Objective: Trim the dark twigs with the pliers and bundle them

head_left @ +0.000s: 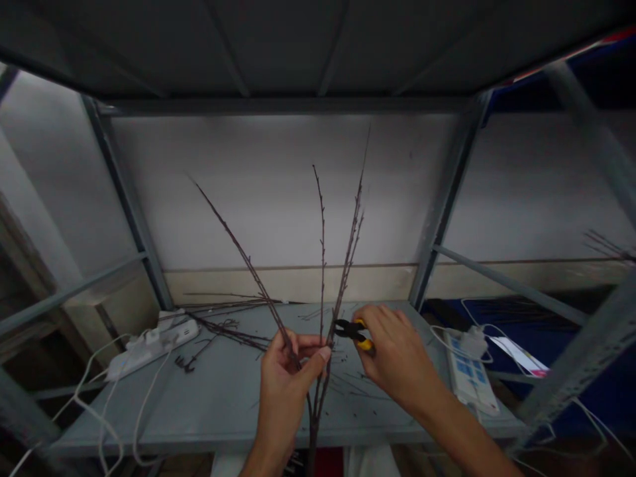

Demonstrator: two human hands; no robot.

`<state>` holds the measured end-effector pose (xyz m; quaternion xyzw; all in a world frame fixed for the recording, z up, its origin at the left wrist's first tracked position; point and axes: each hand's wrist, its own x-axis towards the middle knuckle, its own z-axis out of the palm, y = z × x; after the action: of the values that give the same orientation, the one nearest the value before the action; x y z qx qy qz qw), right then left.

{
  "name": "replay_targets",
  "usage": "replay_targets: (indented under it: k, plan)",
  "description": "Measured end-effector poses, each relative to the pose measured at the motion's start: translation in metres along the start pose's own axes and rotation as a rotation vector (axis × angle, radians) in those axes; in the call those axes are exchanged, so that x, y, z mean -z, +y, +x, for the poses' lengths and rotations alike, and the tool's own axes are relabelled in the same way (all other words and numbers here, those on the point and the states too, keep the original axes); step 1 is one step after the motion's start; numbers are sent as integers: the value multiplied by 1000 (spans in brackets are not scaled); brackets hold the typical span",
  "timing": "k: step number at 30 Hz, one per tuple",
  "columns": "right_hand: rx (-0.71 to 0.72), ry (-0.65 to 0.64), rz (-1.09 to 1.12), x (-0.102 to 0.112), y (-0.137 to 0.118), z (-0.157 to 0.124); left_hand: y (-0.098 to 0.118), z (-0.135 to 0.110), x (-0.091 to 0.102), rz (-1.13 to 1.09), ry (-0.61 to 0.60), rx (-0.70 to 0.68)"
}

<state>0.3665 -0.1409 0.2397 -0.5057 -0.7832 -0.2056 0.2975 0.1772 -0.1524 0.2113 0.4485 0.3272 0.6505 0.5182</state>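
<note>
A thin, dark, forked branch (342,278) stands upright in front of me, its bare twigs fanning toward the wall. My left hand (288,371) is closed around its stems above the fork, with the thumb pressed across them. In my right hand (397,358) is a pair of cutting pliers (355,331) with black jaws and yellow-and-black handles. The jaws are at the right-hand stem, just above my left thumb. Whether they bite into the wood I cannot tell.
More twigs (233,334) lie on the grey metal shelf (218,404), with small trimmed bits to the right. A white power strip (154,348) with cables sits at left, another power strip (470,371) at right. Metal posts (450,205) frame both sides; a panel (278,50) hangs overhead.
</note>
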Motion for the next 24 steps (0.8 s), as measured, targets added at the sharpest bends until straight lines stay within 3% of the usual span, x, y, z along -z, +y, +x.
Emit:
replay_targets:
  k: [6,14,20,24]
  plan:
    - [104,38,-170,-6,8,12,-2,7,-3,48,-16,21]
    - [188,64,-173,-15,18,20,-4,15,1,9,-19,39]
    - [155,57,-126,-32,20,23,-4,26,-8,-79,68,28]
    - [122,90,-130,-48,25,28,-6,37,-9,-80,43,35]
